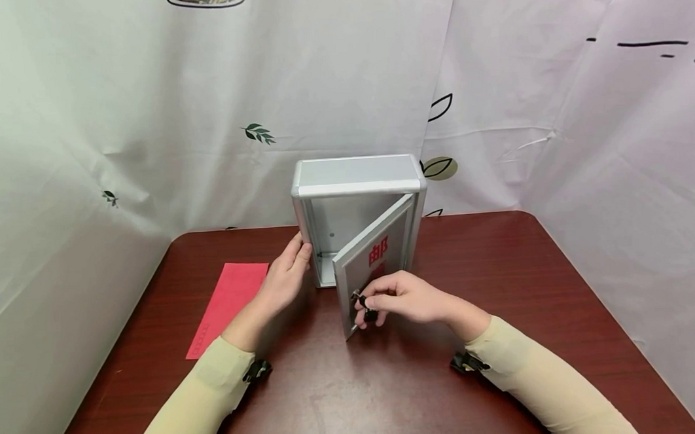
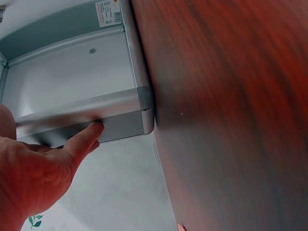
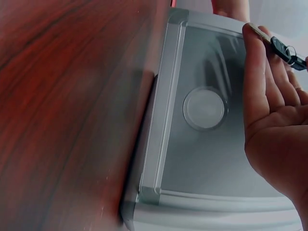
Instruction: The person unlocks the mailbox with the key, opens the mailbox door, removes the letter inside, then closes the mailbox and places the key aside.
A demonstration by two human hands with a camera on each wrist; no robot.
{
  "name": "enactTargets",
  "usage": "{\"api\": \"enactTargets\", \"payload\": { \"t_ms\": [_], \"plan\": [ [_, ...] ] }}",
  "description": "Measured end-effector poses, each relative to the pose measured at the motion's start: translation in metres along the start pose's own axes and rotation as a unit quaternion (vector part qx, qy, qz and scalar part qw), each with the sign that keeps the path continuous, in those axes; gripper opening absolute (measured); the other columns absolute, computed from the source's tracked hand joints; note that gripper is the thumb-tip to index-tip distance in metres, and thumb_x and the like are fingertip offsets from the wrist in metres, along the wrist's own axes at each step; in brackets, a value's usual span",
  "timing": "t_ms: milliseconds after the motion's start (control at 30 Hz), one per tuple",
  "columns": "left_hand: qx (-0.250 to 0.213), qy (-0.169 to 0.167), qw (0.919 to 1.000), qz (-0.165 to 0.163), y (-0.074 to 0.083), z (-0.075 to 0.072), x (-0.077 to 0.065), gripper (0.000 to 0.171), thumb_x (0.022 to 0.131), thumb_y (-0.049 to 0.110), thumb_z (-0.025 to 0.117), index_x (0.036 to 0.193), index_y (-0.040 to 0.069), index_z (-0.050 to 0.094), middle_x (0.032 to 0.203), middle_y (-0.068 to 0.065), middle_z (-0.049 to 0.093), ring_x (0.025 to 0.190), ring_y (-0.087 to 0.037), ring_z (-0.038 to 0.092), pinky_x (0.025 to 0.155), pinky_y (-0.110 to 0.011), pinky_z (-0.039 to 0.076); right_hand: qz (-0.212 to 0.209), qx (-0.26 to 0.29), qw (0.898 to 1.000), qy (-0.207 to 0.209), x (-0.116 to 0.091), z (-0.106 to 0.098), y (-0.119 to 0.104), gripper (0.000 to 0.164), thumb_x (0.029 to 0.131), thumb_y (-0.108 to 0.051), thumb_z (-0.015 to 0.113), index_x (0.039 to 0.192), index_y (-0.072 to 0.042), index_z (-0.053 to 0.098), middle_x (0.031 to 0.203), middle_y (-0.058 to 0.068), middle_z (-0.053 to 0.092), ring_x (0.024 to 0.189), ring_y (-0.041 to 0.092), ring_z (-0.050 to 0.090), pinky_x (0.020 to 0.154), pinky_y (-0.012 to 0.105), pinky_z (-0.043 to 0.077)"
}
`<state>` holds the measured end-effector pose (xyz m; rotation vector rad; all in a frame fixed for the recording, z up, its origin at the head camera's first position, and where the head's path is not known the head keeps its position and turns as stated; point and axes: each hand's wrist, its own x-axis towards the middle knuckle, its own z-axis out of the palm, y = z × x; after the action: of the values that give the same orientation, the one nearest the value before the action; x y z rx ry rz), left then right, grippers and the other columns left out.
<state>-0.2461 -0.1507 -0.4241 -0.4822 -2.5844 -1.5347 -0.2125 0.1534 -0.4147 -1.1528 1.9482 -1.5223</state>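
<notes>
A silver metal mailbox [image 1: 354, 172] stands upright on the table. Its door [image 1: 354, 264], marked with red characters, is swung out toward me, hinged on the right. My left hand [image 1: 286, 276] rests against the box's left side with fingers fairly straight; the left wrist view shows a fingertip on the side wall [image 2: 122, 126]. At the door's free edge, my right hand [image 1: 407, 297] pinches a black-headed key [image 3: 278, 46] close by the lock [image 1: 355, 296]. A second black key head [image 1: 370, 315] hangs below. Fingers partly hide the keys in the head view.
A red envelope [image 1: 230, 295] lies flat on the dark red wooden table [image 1: 357, 400], left of the box and partly behind my left forearm. A white printed cloth [image 1: 339, 60] hangs close behind the box and along both sides. Inside the box is a printed label [image 2: 109, 12].
</notes>
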Motion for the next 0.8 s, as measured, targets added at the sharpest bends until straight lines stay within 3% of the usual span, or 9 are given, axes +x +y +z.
{"api": "enactTargets", "payload": {
  "t_ms": [133,433,667,800],
  "plan": [
    [-0.002,0.001,1.0,0.0,-0.001,0.0,0.0,0.059,0.122,0.037,0.046,0.175,0.014,0.037,0.167,-0.016,0.053,0.128,-0.039,0.07,0.11,-0.058,0.055,0.008,0.002,1.0,0.018,0.006,0.004,0.0,0.025,0.114,-0.011,0.059,0.119,0.004,0.079,0.104,0.01,0.084,0.095,0.029,0.081,0.078,0.045,0.068],
    [-0.002,0.001,1.0,0.007,0.001,0.0,-0.001,0.058,0.122,0.038,0.045,0.175,0.015,0.038,0.162,-0.017,0.058,0.129,-0.037,0.069,0.11,-0.058,0.055,0.014,0.0,0.998,0.055,0.02,0.012,0.0,0.026,0.115,-0.013,0.06,0.119,0.005,0.079,0.103,0.012,0.084,0.096,0.043,0.08,0.076,0.045,0.068],
    [-0.01,-0.002,0.9999,0.008,0.001,0.0,0.0,0.059,0.122,0.041,0.044,0.175,0.016,0.037,0.163,-0.015,0.057,0.131,-0.036,0.069,0.109,-0.057,0.056,0.041,-0.006,0.995,0.095,0.03,0.018,0.0,0.028,0.114,-0.02,0.062,0.12,0.002,0.079,0.102,0.008,0.084,0.092,0.039,0.079,0.076,0.042,0.068],
    [-0.008,-0.001,0.9999,0.007,0.001,0.0,-0.001,0.059,0.123,0.041,0.042,0.175,0.015,0.036,0.165,-0.016,0.055,0.13,-0.036,0.069,0.108,-0.057,0.057,0.05,-0.003,0.992,0.114,0.036,0.02,0.002,0.029,0.114,-0.022,0.063,0.121,0.001,0.079,0.102,0.008,0.084,0.093,0.048,0.078,0.076,0.041,0.068]
  ]
}}
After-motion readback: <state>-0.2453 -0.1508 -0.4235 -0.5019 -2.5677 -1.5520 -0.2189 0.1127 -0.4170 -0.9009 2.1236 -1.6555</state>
